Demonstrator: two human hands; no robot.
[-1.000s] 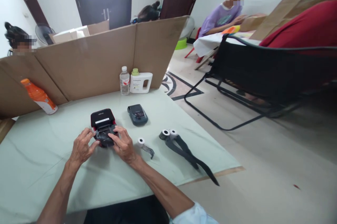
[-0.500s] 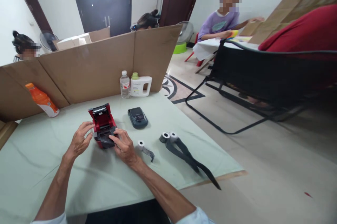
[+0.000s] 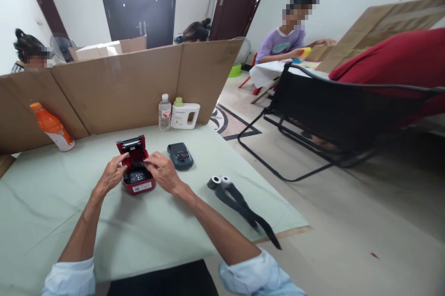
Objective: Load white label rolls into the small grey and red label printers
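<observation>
A small red and black portable printer (image 3: 139,186) stands on the table with its lid tipped up and back. Its front label faces me. My left hand (image 3: 111,173) is closed at the printer's left edge, thumb and fingers touching it. At the opposite side, my right hand (image 3: 163,171) pinches the end of a dark strip (image 3: 138,165) across the opening; its exact edges are hard to see. Behind my right hand lies a second, dark printer (image 3: 180,156), closed. To the right sit two small rolls (image 3: 216,180) with long black ribbon tails (image 3: 243,205).
An orange bottle (image 3: 52,127), a clear water bottle (image 3: 164,113) and a white jug (image 3: 185,115) stand along a cardboard screen (image 3: 121,87). A black folding chair (image 3: 313,110) is at the right. Other people sit beyond the screen and at another table (image 3: 267,71).
The dark strip that draped over the printer's front has been lifted back, baring the label. Both hands moved inward and up toward the lid. The small roll beside my right wrist is out of sight.
</observation>
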